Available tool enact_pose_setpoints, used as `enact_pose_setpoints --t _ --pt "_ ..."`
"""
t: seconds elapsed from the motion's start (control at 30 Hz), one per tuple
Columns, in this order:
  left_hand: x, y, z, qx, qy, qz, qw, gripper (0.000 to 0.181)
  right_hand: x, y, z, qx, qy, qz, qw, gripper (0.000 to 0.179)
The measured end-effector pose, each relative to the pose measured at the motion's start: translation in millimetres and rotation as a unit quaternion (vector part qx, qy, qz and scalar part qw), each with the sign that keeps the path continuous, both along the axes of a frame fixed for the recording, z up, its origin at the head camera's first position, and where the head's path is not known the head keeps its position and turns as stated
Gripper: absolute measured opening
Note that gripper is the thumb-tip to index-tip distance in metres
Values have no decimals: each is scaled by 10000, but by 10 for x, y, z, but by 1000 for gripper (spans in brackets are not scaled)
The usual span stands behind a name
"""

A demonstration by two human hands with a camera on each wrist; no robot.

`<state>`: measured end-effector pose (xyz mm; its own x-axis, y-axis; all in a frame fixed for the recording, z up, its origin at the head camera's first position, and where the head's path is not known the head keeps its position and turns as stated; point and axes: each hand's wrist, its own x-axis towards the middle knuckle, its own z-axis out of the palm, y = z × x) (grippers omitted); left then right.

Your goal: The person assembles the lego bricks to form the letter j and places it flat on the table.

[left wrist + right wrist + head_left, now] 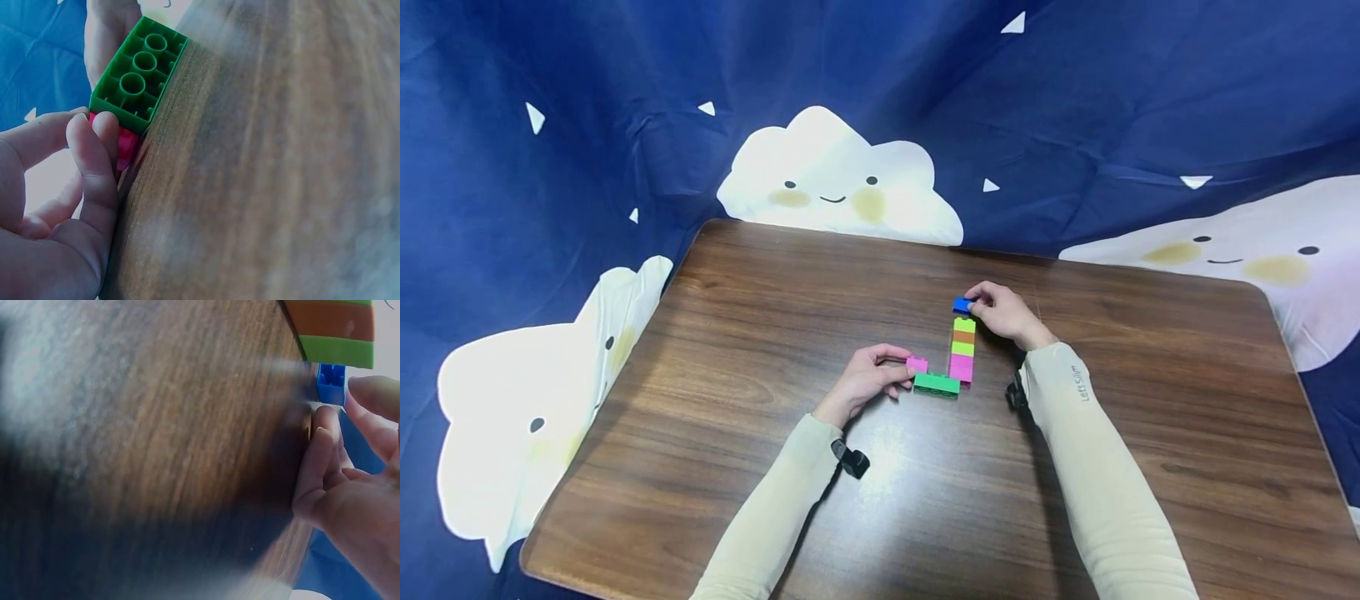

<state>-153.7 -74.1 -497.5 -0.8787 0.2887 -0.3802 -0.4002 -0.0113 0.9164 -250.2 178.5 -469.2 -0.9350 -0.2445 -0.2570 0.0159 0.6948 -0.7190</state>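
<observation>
My left hand (pixel 863 379) pinches a small pink building brick (pixel 917 364) at its left end. Beside that brick, a long green brick (pixel 936 384) lies on its side, its hollow underside (pixel 139 75) showing in the left wrist view. At the green brick's right end, a row of lime, orange and pink bricks (pixel 962 350) stretches away from me. Just past the row's far end, my right hand (pixel 1006 315) holds a small blue brick (pixel 962 306) between thumb and fingers. The right wrist view shows the blue brick's hollow underside (pixel 331 376) close to the lime end.
All the bricks lie near the middle of a brown wooden table (pixel 760 300) with rounded corners. A blue curtain (pixel 865 67) with white clouds hangs behind the table and along its left side. Each wrist wears a small black camera (pixel 853 461).
</observation>
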Motion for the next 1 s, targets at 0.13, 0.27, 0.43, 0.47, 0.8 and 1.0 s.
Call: enact_pose_setpoints --t 0.13,0.27,0.43,0.47,0.8,1.0 --pt "-3 8 -11 21 -18 3 10000 39 11 -6 -3 47 80 8 10000 27" --pt "-5 14 -13 20 -16 11 10000 38 16 -4 -17 54 110 -14 9999 27" --pt "-4 13 -3 48 -2 9 10000 37 18 9 -12 -38 61 -55 10000 27" --pt "-2 12 2 35 2 11 10000 37 18 12 -11 -78 49 -75 9999 27" --pt "6 9 -3 29 52 -14 10000 37 13 9 -38 -123 20 -133 9998 29" --pt "10 17 14 62 -9 -16 10000 37 18 22 -19 -108 55 -100 9999 29"
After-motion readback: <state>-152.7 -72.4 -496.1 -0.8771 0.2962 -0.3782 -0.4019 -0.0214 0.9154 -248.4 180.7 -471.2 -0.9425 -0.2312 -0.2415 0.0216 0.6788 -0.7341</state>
